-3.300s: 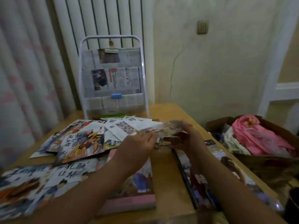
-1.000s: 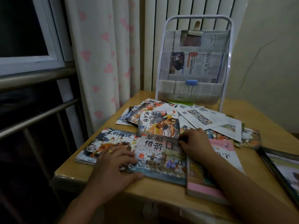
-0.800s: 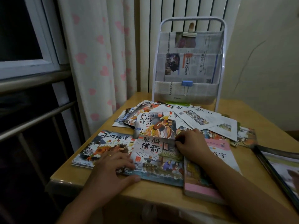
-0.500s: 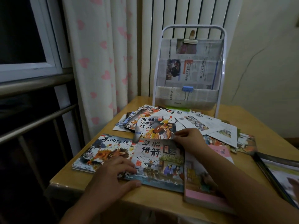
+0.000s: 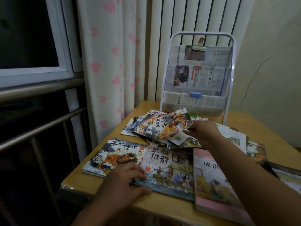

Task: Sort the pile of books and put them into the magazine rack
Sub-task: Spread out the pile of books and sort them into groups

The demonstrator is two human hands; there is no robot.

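A wooden table [image 5: 162,209] is set in a corner beside a heart-print curtain [image 5: 107,62], with the magazine rack [image 5: 197,75] upright at its far edge. A picture book [image 5: 172,126] is pinched by the right hand [image 5: 203,132] and tilted above the pile [image 5: 143,126], long axis running left to right. The left hand [image 5: 123,181] is laid flat, fingers spread, on the blue-cover book [image 5: 167,170].
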